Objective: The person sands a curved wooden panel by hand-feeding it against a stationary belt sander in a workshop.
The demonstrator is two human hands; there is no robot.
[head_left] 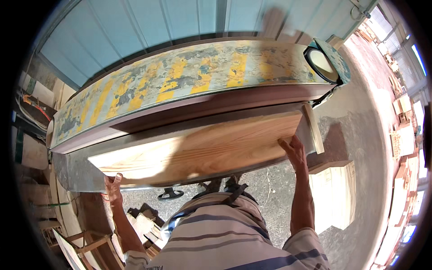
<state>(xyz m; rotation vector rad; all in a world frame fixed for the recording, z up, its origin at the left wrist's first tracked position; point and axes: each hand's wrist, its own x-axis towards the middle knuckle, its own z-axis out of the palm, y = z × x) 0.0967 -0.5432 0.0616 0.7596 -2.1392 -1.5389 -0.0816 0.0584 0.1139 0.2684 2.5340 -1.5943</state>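
Observation:
A long, pale wooden board (211, 150) with visible grain lies flat on the grey metal table (81, 168) of a long belt-sanding machine. My left hand (114, 186) grips its near left corner, thumb on top and the other fingers mostly hidden below. At the near edge by the right end, my right hand (294, 152) holds the board the same way. Beyond the board runs the brownish-pink upright belt (225, 100), under a worn cover (180, 76) with yellow stripes. Between belt and board a narrow strip of table shows. My shadow falls across the board's middle and right.
A short wooden strip (314, 128) crosses the table's right end. Right of me stands a stack of pale boards (335, 195). Below the table's front edge is a black handwheel (170, 194). Wood scraps (145, 227) and a wooden frame (96, 247) sit at lower left. A light-blue panelled wall (180, 18) rises behind.

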